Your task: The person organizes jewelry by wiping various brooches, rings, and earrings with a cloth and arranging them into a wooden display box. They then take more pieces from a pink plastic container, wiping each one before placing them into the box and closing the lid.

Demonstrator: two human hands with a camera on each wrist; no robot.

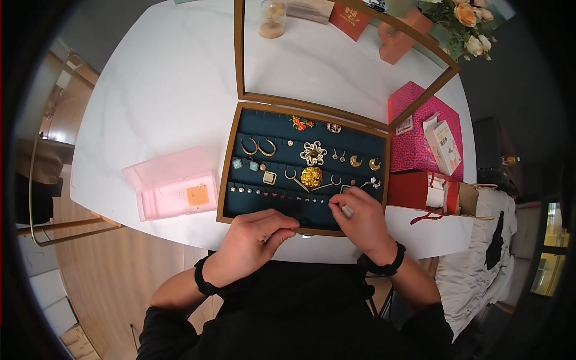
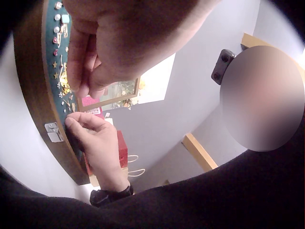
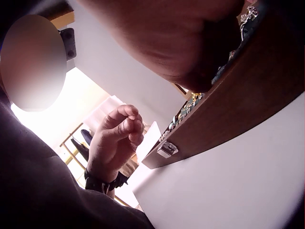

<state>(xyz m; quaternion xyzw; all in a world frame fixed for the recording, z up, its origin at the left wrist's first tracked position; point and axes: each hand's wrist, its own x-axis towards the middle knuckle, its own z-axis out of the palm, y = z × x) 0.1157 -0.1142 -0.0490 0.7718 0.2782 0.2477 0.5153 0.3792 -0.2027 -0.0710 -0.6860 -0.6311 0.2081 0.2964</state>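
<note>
A wooden jewelry display case with dark green lining lies on the table, its glass lid raised. Rows of earrings, a gold brooch and a silver flower brooch sit in it. My left hand is over the front left edge, thumb and fingertips brought together; I cannot tell whether something tiny is between them. At the right end of the front row of stud earrings, my right hand has its fingertips close at the lining. A small pale piece shows between its thumb and fingers.
An opened pink plastic box with a tan card stands left of the case. On the right are a patterned pink box, a white carton and a red paper bag. Flowers stand behind.
</note>
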